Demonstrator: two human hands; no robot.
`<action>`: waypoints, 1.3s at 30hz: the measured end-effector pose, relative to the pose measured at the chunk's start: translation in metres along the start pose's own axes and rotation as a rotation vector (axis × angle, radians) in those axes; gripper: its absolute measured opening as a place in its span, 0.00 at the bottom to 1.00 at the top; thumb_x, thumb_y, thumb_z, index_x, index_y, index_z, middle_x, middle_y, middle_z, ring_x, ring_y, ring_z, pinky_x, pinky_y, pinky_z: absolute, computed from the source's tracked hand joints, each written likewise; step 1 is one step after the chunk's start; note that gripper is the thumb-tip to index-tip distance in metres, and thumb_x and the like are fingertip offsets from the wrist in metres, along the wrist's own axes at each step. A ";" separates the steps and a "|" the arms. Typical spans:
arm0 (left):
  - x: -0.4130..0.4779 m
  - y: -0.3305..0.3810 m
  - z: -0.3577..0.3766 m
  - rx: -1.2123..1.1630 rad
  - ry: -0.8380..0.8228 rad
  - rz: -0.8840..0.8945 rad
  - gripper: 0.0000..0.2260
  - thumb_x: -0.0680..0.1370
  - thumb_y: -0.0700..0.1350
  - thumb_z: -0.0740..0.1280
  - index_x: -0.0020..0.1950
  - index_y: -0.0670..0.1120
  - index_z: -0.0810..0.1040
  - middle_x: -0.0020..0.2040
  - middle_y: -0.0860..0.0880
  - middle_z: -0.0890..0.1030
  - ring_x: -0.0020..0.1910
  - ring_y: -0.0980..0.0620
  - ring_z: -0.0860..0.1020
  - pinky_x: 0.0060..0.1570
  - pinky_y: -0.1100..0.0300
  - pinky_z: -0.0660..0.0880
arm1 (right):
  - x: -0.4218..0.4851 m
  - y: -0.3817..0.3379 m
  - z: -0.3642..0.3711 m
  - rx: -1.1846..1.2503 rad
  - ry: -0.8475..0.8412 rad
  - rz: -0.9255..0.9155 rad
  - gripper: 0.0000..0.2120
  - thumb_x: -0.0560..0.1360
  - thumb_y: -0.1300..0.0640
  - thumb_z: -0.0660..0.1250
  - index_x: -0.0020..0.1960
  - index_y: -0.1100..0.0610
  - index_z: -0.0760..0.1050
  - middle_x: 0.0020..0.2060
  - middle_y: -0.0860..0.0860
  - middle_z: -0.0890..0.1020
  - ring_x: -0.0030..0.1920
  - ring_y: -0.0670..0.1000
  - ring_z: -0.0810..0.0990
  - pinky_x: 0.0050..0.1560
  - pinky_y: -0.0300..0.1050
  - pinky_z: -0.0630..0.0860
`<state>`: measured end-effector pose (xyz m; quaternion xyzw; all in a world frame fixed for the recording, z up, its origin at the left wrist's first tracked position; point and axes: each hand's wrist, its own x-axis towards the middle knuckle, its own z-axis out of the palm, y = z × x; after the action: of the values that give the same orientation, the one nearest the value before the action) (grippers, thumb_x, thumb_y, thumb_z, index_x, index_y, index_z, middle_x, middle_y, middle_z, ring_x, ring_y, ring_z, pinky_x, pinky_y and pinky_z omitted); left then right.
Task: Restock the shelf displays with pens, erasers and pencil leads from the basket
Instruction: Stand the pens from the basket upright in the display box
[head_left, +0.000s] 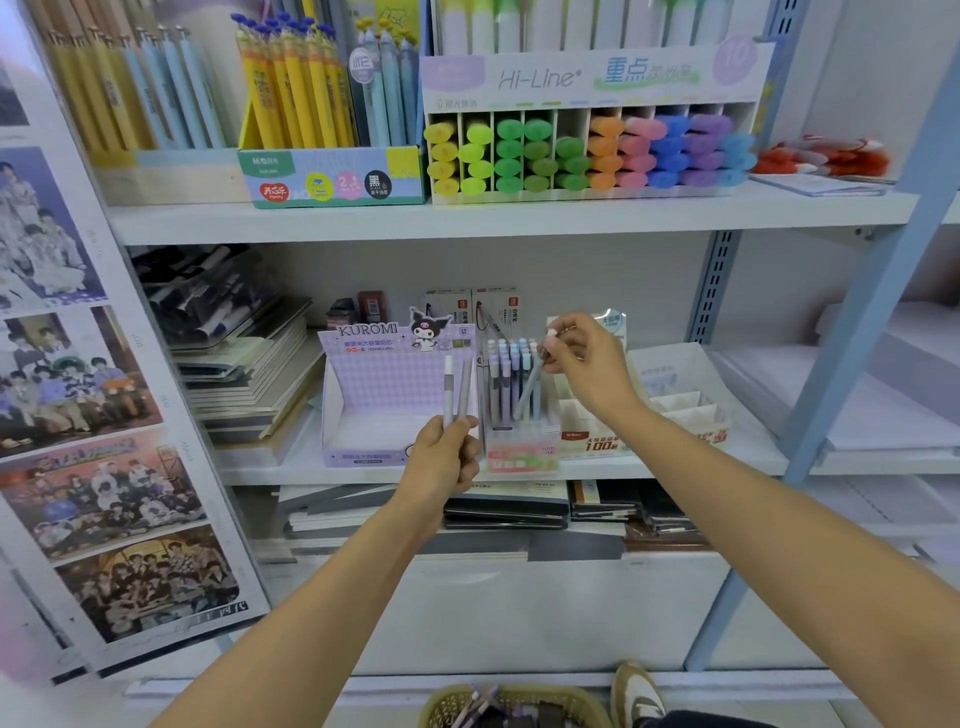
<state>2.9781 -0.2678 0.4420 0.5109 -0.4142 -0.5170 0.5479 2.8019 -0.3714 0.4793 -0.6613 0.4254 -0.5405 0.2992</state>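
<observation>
Left grip (448, 457) curled, low; right grip (584, 361) higher, in a fingertip pinch.

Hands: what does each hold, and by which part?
The left hand grips two grey pens by their lower ends; the right hand pinches a third pen near its top.

Photo posters (78, 364) are hanging at far left. Notebooks (249, 374) are lying stacked just right of them. Red plush toys (826, 156) are lying at upper right. A shoe (636, 696) is showing at the bottom edge.
</observation>
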 end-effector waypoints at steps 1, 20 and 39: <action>0.000 -0.001 -0.001 0.012 0.001 0.000 0.07 0.84 0.44 0.57 0.53 0.44 0.72 0.32 0.50 0.69 0.27 0.55 0.64 0.23 0.65 0.61 | -0.002 0.005 0.003 -0.039 -0.012 -0.002 0.04 0.79 0.63 0.64 0.54 0.60 0.73 0.45 0.58 0.82 0.45 0.54 0.84 0.48 0.49 0.82; 0.010 -0.016 -0.015 0.086 -0.111 0.081 0.11 0.83 0.50 0.58 0.55 0.47 0.78 0.33 0.49 0.71 0.29 0.54 0.69 0.28 0.63 0.69 | 0.005 0.033 0.026 -0.461 -0.051 -0.177 0.06 0.74 0.60 0.70 0.51 0.54 0.78 0.43 0.48 0.74 0.37 0.41 0.71 0.40 0.34 0.67; -0.005 -0.001 -0.007 0.142 0.025 0.057 0.09 0.79 0.47 0.68 0.41 0.45 0.78 0.26 0.52 0.64 0.22 0.56 0.57 0.19 0.65 0.57 | -0.027 -0.001 -0.022 0.344 -0.292 0.132 0.05 0.75 0.66 0.68 0.50 0.65 0.77 0.36 0.55 0.84 0.34 0.50 0.82 0.35 0.39 0.80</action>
<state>2.9843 -0.2616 0.4408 0.5430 -0.4572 -0.4642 0.5298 2.7789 -0.3454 0.4728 -0.6425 0.3215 -0.4832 0.5004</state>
